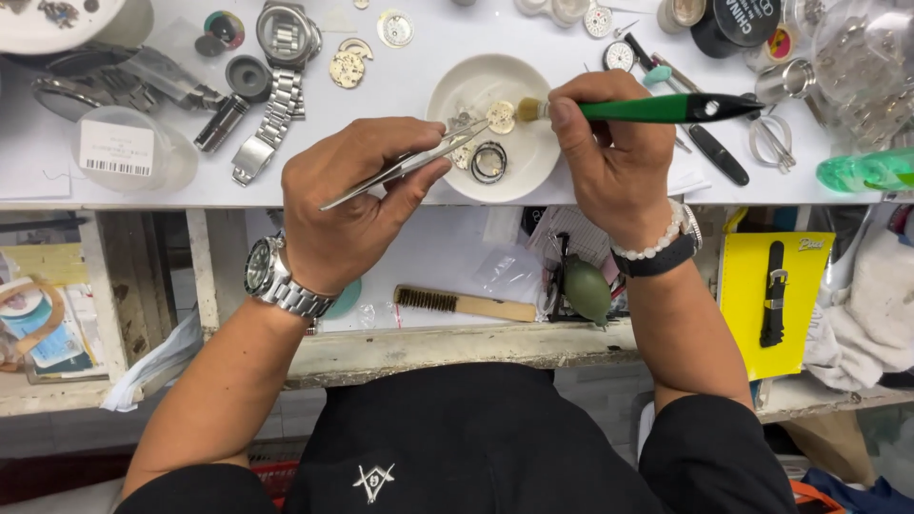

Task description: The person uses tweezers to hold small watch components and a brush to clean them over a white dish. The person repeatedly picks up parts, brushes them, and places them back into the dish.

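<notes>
- Left hand (357, 195) pinches metal tweezers (409, 164), whose tips reach into the white dish (447, 90) on the worktop (400, 71).
- Right hand (614, 157) is closed around a green-handled brush (657, 108); its bristles touch a small round watch part (500, 116) over the dish.
- A dark ring (489, 160) lies in the near part of the dish.
- A steel wristwatch (284, 67) lies far left of the dish.
- A wooden brush (465, 304) rests on the lower shelf, near the person.
</notes>
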